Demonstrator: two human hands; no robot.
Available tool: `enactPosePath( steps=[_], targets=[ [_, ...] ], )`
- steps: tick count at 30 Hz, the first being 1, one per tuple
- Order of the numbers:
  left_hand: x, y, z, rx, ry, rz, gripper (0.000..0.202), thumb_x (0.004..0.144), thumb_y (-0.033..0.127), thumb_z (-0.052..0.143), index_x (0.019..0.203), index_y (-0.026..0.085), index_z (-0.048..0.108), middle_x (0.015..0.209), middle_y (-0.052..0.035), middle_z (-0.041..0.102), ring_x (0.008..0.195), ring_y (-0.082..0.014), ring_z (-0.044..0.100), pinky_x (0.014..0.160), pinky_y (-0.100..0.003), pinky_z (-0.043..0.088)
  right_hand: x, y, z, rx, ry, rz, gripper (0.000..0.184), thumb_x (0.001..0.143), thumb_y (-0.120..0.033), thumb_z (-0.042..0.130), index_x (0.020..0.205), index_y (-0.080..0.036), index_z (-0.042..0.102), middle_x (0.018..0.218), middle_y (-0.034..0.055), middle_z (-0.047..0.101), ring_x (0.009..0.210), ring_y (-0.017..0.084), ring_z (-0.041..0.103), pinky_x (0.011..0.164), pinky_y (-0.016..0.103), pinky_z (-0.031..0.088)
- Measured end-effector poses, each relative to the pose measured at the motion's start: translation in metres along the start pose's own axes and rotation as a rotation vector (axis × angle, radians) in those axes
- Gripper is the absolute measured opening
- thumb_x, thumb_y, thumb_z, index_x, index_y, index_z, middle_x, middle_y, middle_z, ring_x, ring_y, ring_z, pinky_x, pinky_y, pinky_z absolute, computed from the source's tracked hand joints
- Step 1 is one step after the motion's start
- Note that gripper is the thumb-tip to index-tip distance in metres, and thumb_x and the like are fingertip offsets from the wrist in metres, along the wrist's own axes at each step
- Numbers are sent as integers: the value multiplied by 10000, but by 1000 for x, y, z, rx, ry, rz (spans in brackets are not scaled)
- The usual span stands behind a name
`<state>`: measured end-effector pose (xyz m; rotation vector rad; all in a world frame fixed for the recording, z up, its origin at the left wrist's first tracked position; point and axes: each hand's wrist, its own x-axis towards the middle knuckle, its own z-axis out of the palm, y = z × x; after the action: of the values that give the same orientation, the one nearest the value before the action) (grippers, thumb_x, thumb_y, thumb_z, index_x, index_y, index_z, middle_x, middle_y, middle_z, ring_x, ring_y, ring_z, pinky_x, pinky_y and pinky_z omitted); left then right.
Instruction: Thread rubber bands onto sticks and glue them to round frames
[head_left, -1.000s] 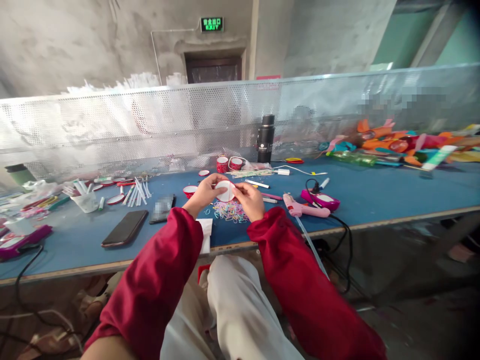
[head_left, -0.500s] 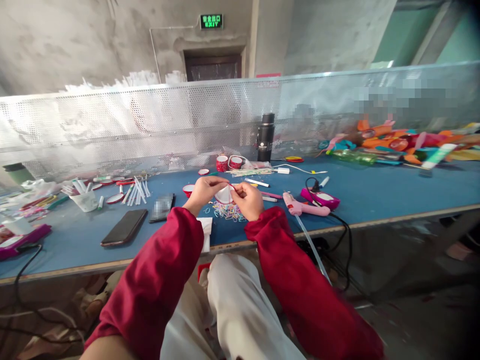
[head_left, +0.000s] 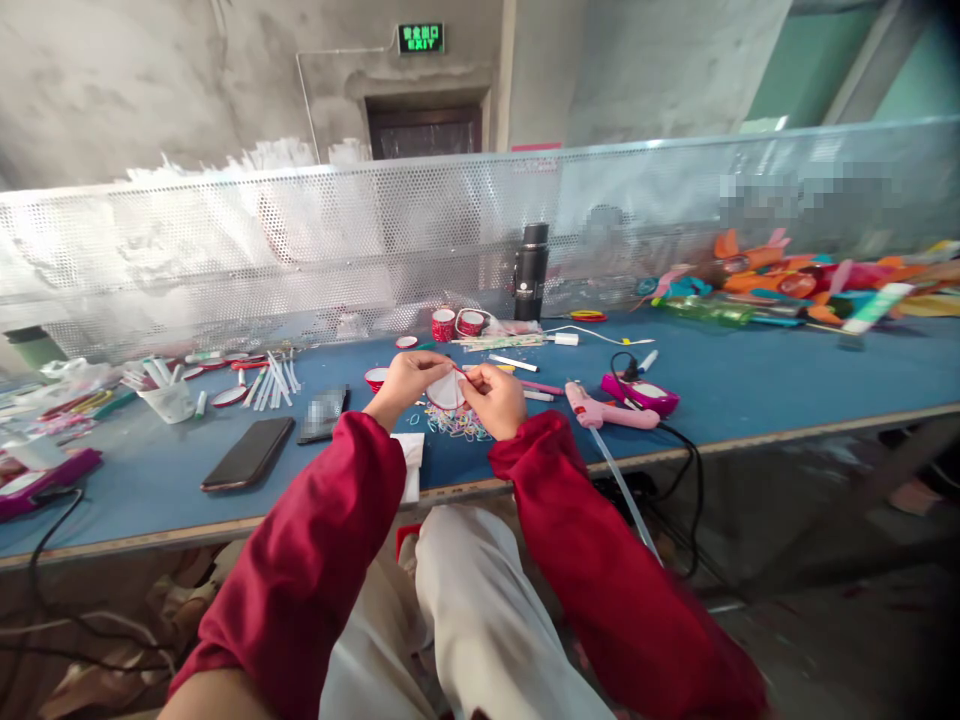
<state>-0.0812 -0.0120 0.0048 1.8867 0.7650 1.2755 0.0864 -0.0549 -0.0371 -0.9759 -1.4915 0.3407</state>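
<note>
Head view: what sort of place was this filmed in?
Probably a craft workshop or small factory: a pink glue gun and a heap of small coloured loops lie on a long blue table, and a lit exit sign hangs on the bare wall.

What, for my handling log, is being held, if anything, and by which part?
A round white piece with a red rim, held at its edge: the left grip near the top, the right grip at the right side.

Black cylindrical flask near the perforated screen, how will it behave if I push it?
The black cylindrical flask might tip if pushed high, standing tall and narrow. Once down, its rounded body could roll across the blue tabletop.
</note>
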Motion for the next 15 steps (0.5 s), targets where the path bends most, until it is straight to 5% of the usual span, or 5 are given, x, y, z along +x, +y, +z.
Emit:
enactPosePath(
  steps=[11,15],
  targets=[
    [0,-1,-1,53,-13,-1,293,777,395,727,888,132,789,893,-91,765,769,-170,660,718,-298,511,-1,-2,1,92,-32,83,213,798,-428,662,737,-243,578,676,24,711,523,190,666,480,294,525],
    [-1,1,1,29,-49,5,421,750,376,771,1090,129,752,1027,-115,756,865,-175,670,783,-307,524,1,-3,-1,110,29,113,197,770,-403,671,735,-241,564,645,13,692,506,190,663,464,286,511]
  ],
)
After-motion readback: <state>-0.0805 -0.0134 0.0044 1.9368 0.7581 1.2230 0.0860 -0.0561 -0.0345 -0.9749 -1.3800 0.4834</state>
